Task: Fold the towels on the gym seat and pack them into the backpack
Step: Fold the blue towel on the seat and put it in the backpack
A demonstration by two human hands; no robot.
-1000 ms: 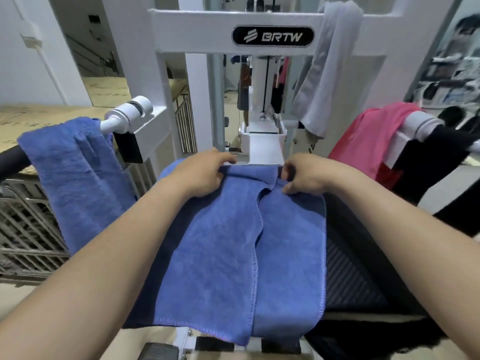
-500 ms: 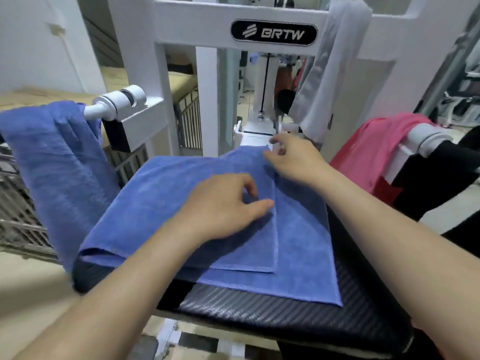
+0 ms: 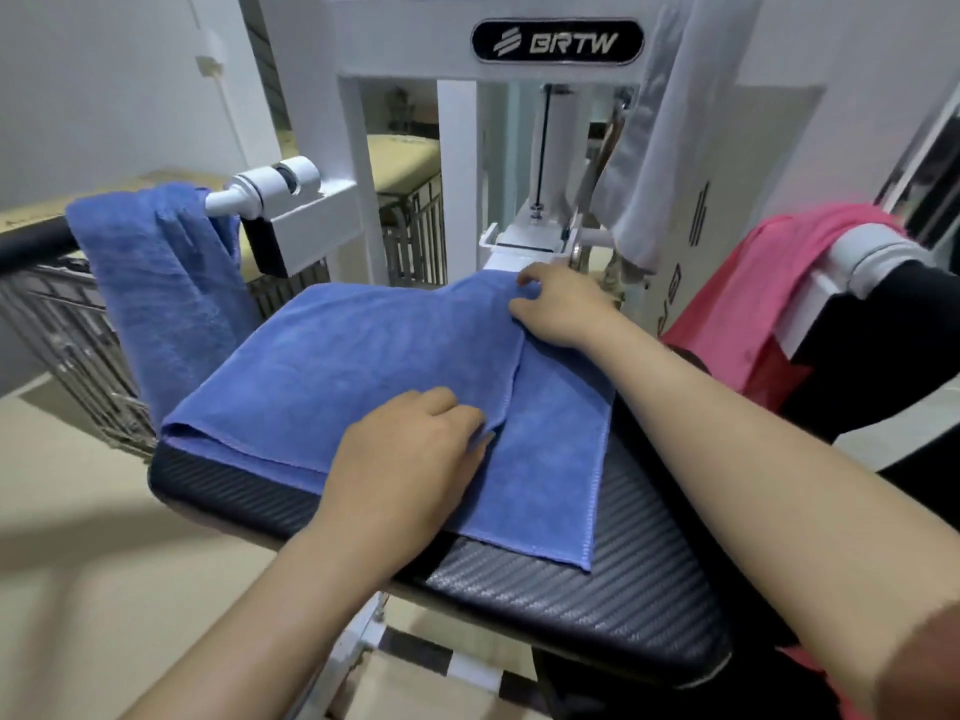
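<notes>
A blue towel [image 3: 374, 366] lies folded in two layers on the black gym seat [image 3: 613, 600]. The upper layer's hemmed edge runs from far to near, a little right of the towel's middle. My left hand [image 3: 415, 459] lies on the near part of that edge, its fingertips curled over the hem and pinching it. At the far end of the same edge, my right hand [image 3: 558, 309] pinches the corner between thumb and fingers. No backpack is in view.
A second blue towel [image 3: 156, 283] hangs over the machine's left handle [image 3: 270, 184]. A grey towel [image 3: 660, 127] hangs from the white frame [image 3: 405, 49], and a pink towel [image 3: 753, 298] is draped on the right beside black fabric [image 3: 883, 350]. A metal railing [image 3: 67, 324] stands left.
A second ago both hands held the towel's far edge while it hung over the seat front. Now it lies folded sideways on the seat, and my left hand has slid nearer along the hem.
</notes>
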